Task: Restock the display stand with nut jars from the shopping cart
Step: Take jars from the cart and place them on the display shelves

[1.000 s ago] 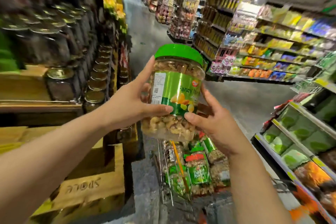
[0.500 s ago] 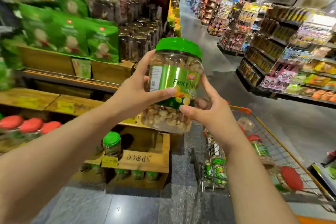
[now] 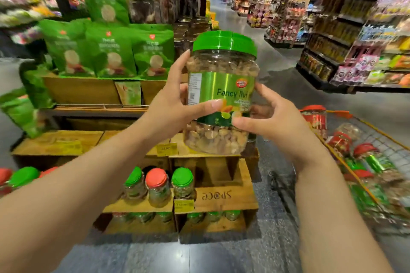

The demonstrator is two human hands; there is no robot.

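I hold a clear nut jar (image 3: 221, 86) with a green lid and a green "Fancy Nut" label upright at chest height. My left hand (image 3: 170, 108) grips its left side, thumb across the label. My right hand (image 3: 268, 122) grips its right side from below. The wooden display stand (image 3: 226, 197) stands just beyond and below the jar, with green- and red-lidded jars (image 3: 158, 186) on its lower shelf. The orange-rimmed shopping cart (image 3: 363, 139) at the right holds several more jars (image 3: 316, 117).
Green snack bags (image 3: 108, 51) fill the stand's upper tier, with dark glass jars (image 3: 190, 29) behind them. An aisle with grey floor (image 3: 244, 33) runs ahead, with stocked shelves (image 3: 346, 35) along its right side. Yellow price tags (image 3: 166, 149) hang on the stand's edges.
My view has swung left from the cart toward the display stand. Both hands have kept hold of the jar, carrying it with the turn until it is in front of the stand.
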